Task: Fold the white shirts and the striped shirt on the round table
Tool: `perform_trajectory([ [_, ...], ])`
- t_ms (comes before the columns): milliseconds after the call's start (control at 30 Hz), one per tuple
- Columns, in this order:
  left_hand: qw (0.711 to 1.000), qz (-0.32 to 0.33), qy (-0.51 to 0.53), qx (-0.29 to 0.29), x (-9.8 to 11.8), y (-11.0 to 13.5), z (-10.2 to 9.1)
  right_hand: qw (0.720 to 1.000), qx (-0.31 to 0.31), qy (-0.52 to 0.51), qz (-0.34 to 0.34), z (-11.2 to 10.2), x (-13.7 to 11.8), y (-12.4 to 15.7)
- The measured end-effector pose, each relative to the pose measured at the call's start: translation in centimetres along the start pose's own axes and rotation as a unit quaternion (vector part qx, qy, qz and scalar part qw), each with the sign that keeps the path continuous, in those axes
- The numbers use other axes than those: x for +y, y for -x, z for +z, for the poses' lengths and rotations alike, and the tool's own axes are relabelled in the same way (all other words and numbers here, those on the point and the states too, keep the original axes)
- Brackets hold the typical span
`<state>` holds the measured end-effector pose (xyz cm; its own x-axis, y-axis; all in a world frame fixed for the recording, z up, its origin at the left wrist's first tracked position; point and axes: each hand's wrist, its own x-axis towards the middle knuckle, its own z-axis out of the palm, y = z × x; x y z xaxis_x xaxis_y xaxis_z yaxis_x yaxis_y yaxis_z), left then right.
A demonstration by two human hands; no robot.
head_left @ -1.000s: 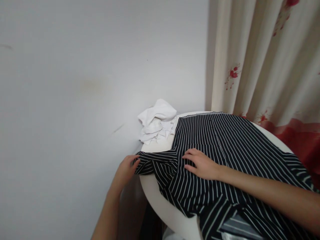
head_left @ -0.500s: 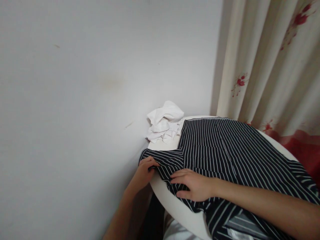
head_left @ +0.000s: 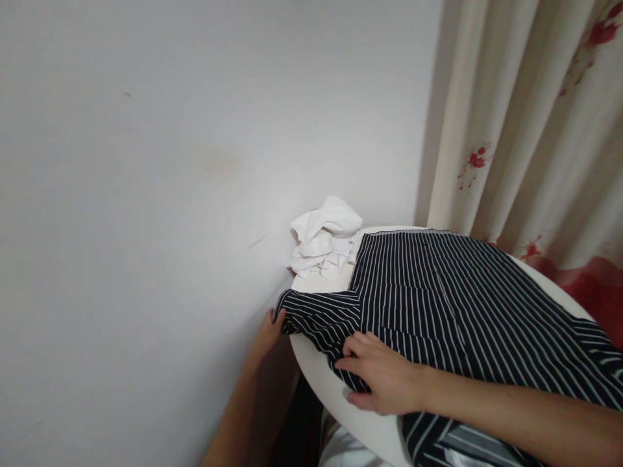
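Note:
A black shirt with white stripes lies spread flat over a round white table. Its sleeve reaches out to the left, and the sleeve's end hangs at the table edge by the wall. My left hand is closed on that sleeve end, thumb on top; the other fingers are partly hidden. My right hand presses on the shirt just below the base of the sleeve. Its fingers are bent but apart from the thumb, which reaches down towards the bare tabletop.
Crumpled white cloth sits on the table's far left, against the pale wall. A cream curtain with red flowers hangs behind the right side. Folded-over striped fabric lies at the near edge.
My left hand has shifted left and outward to the sleeve's end, and the sleeve lies straighter. My right hand has moved slightly down, its fingers more bent.

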<state>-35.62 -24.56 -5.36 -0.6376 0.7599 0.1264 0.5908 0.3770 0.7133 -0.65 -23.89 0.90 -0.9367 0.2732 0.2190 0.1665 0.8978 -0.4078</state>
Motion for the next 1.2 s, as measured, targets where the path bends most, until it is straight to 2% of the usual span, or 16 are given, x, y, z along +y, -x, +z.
perform_trajectory([
  [133,0.987,-0.056,0.088,-0.121,-1.0,-0.4,-0.2,0.999,-0.043,0.008,0.022,0.6,0.1,-0.2],
  [267,0.981,-0.050,0.145,-0.119,-0.2,-1.4,-2.3,0.998,-0.064,-0.009,0.010,0.9,0.4,-0.6],
  [367,0.983,-0.011,0.177,-0.046,3.5,-2.6,-4.4,0.997,-0.056,-0.050,0.003,0.8,0.4,-0.9],
  [433,0.978,0.037,0.205,-0.006,7.4,-3.0,-5.3,0.993,-0.014,-0.112,0.036,0.3,0.7,-1.3],
  [467,0.972,0.060,0.228,-0.008,9.6,-3.0,-5.5,0.986,0.022,-0.155,0.065,-0.1,1.0,-1.5],
  [500,0.962,0.084,0.259,-0.027,11.9,-2.8,-5.4,0.973,0.067,-0.200,0.098,-0.7,1.3,-1.8],
  [567,0.927,0.111,0.343,-0.107,16.5,-1.8,-4.6,0.927,0.170,-0.288,0.173,-2.5,2.2,-2.0],
  [667,0.863,0.133,0.421,-0.247,22.3,1.1,-2.2,0.820,0.288,-0.412,0.274,-5.8,3.6,-1.6],
  [733,0.811,0.155,0.429,-0.367,25.0,3.2,-0.3,0.758,0.318,-0.481,0.305,-7.6,4.4,-0.6],
  [767,0.783,0.161,0.418,-0.431,25.9,4.1,0.6,0.738,0.320,-0.505,0.312,-8.3,4.9,0.1],
  [833,0.741,0.172,0.386,-0.521,26.9,5.2,2.2,0.720,0.316,-0.524,0.326,-8.9,5.8,1.6],
  [867,0.733,0.178,0.373,-0.540,27.0,5.3,3.0,0.716,0.312,-0.528,0.335,-9.0,6.4,2.4],
  [933,0.748,0.189,0.355,-0.529,26.7,4.7,4.4,0.702,0.306,-0.536,0.354,-8.4,7.5,3.8],
  [1067,0.831,0.202,0.294,-0.427,24.3,2.3,6.3,0.648,0.323,-0.545,0.423,-6.5,9.7,5.8],
  [1133,0.860,0.239,0.248,-0.376,22.6,1.7,6.6,0.625,0.343,-0.533,0.456,-5.9,10.4,6.3],
  [1200,0.869,0.307,0.194,-0.337,20.7,2.0,6.3,0.616,0.358,-0.519,0.472,-5.7,10.8,6.5],
])
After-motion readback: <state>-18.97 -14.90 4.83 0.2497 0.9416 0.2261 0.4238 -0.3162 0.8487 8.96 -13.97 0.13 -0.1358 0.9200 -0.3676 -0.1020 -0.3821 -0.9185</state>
